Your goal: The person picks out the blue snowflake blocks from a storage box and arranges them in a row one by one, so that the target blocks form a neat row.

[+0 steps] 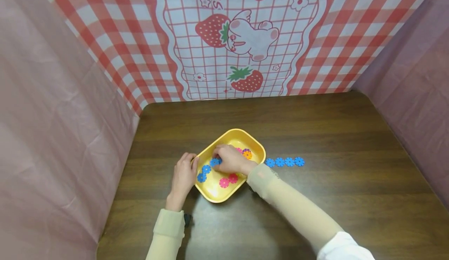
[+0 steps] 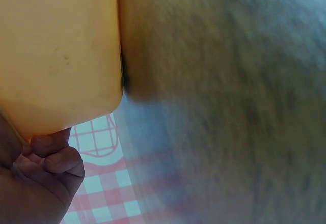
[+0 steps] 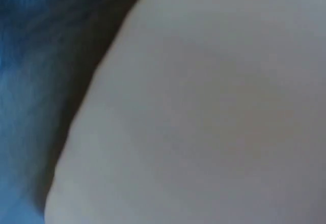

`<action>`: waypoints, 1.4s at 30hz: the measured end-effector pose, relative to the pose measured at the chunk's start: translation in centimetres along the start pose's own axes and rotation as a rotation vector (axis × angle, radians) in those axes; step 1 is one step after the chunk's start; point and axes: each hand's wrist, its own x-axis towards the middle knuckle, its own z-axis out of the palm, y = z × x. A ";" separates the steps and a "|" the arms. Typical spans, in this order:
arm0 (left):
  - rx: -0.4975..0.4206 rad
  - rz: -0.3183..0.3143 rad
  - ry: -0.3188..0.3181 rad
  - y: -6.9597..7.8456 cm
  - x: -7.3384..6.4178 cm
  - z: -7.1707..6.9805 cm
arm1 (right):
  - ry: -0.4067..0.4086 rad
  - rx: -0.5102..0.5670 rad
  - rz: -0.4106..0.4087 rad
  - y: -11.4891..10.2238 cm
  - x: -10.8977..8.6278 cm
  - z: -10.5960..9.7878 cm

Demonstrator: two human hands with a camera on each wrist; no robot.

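A yellow plastic basin [image 1: 210,193] sits at an angle on the table. My left hand [image 1: 184,176] grips its left rim; in the left wrist view, curled fingers [image 2: 63,160] hold the edge of the basin [image 2: 61,61]. Inside it, my right hand [image 1: 231,160] reaches down, with a blue notched snowflake disc [image 1: 214,162] between thumb and fingers. Two more blue discs [image 1: 204,173] lie by the left wall, pink discs [image 1: 228,181] near the front, and an orange disc [image 1: 247,155] beyond the hand. The right wrist view is blurred and too close to show the fingers.
Several blue discs [image 1: 285,162] lie in a row on the brown wooden table [image 1: 336,135], just right of the basin. A checked strawberry cloth [image 1: 238,76] hangs behind the table, and pink curtains [image 1: 70,115] flank it.
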 end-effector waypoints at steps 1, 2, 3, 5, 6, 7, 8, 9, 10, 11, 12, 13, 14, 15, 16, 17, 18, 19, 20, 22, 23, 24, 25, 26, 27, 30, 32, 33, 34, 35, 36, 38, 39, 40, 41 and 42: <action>-0.001 -0.006 -0.005 0.0 0.0 0.0 | 0.007 0.003 -0.003 0.1 -0.1 -0.2; 0.000 -0.009 -0.009 0.0 0.0 0.0 | 0.014 0.003 -0.010 0.2 -0.1 -0.5; 0.000 -0.010 -0.009 0.0 0.0 0.0 | 0.020 0.000 -0.014 0.3 -0.2 -0.8; -0.002 -0.017 -0.012 0.0 0.0 0.0 | 0.026 -0.003 -0.008 0.5 -0.4 -1.5; -0.003 -0.019 -0.012 0.0 0.0 0.0 | 0.030 0.003 -0.005 0.6 -0.6 -1.9; -0.003 -0.019 -0.013 0.0 0.0 0.0 | 0.032 0.009 -0.002 0.7 -0.7 -2.3; -0.004 -0.018 -0.011 0.0 0.0 0.0 | 0.037 0.016 0.000 0.7 -0.9 -2.7; -0.004 -0.015 -0.009 0.0 0.0 0.0 | 0.039 0.028 0.005 0.8 -1.1 -3.1; -0.004 -0.018 -0.011 0.0 0.1 0.0 | 0.045 0.040 0.008 0.9 -1.2 -3.4; -0.002 -0.020 -0.014 0.0 0.1 0.0 | 0.052 0.054 0.009 1.0 -1.4 -3.7; -0.001 -0.023 -0.019 0.0 0.1 0.0 | 0.059 0.063 0.013 1.1 -1.5 -4.0; 0.000 -0.028 -0.024 0.0 0.1 0.0 | 0.067 0.063 0.013 1.2 -1.6 -4.3; -0.001 -0.036 -0.029 0.0 0.2 0.0 | 0.072 0.061 0.017 1.4 -1.8 -4.5; 0.001 -0.040 -0.033 0.0 0.2 0.0 | 0.078 0.059 0.022 1.5 -1.9 -4.8; 0.002 -0.047 -0.038 0.0 0.2 0.0 | 0.083 0.051 0.028 1.7 -2.0 -5.0; 0.004 -0.051 -0.041 -0.1 0.2 0.0 | 0.088 0.042 0.030 1.8 -2.2 -5.2; 0.005 -0.053 -0.042 -0.1 0.2 0.0 | 0.094 0.036 0.034 2.0 -2.3 -5.4; 0.007 -0.055 -0.043 -0.1 0.2 0.0 | 0.100 0.027 0.033 2.1 -2.4 -5.6; 0.007 -0.055 -0.043 -0.1 0.3 0.1 | 0.103 0.026 0.040 2.2 -2.6 -5.9; 0.007 -0.053 -0.044 -0.1 0.2 0.1 | 0.114 0.024 0.041 2.4 -2.9 -6.3; 0.007 -0.053 -0.044 -0.1 0.2 0.1 | 0.118 0.026 0.041 2.5 -3.1 -6.5; 0.007 -0.054 -0.045 -0.1 0.2 0.1 | 0.121 0.030 0.043 2.6 -3.3 -6.7; 0.006 -0.055 -0.045 -0.1 0.2 0.1 | 0.123 0.035 0.049 2.6 -3.6 -6.9; 0.005 -0.057 -0.045 -0.1 0.2 0.1 | 0.124 0.042 0.060 2.7 -3.8 -7.1; 0.005 -0.059 -0.046 -0.1 0.2 0.1 | 0.126 0.048 0.065 2.8 -4.0 -7.3; 0.006 -0.064 -0.046 0.0 0.2 0.0 | 0.128 0.065 0.093 2.9 -4.4 -7.8; 0.007 -0.064 -0.044 0.0 0.2 -0.1 | 0.134 0.067 0.107 2.9 -4.7 -8.1; 0.009 -0.060 -0.041 0.0 0.2 -0.1 | 0.139 0.068 0.108 2.9 -4.8 -8.3; 0.011 -0.058 -0.039 0.0 0.2 -0.1 | 0.144 0.067 0.110 3.0 -4.9 -8.4; 0.011 -0.058 -0.039 0.0 0.2 -0.1 | 0.149 0.064 0.109 3.0 -5.1 -8.6; 0.011 -0.058 -0.040 0.0 0.2 -0.1 | 0.154 0.064 0.110 3.1 -5.2 -8.7; 0.010 -0.059 -0.043 0.1 0.2 -0.2 | 0.166 0.057 0.105 3.3 -5.5 -9.0; 0.009 -0.060 -0.046 0.1 0.2 -0.2 | 0.174 0.052 0.102 3.4 -5.7 -9.1; 0.007 -0.064 -0.049 0.1 0.2 -0.2 | 0.181 0.048 0.098 3.5 -5.9 -9.3; 0.005 -0.066 -0.052 0.1 0.2 -0.2 | 0.188 0.045 0.095 3.7 -6.2 -9.4; 0.005 -0.067 -0.053 0.1 0.2 -0.2 | 0.197 0.048 0.095 3.8 -6.4 -9.6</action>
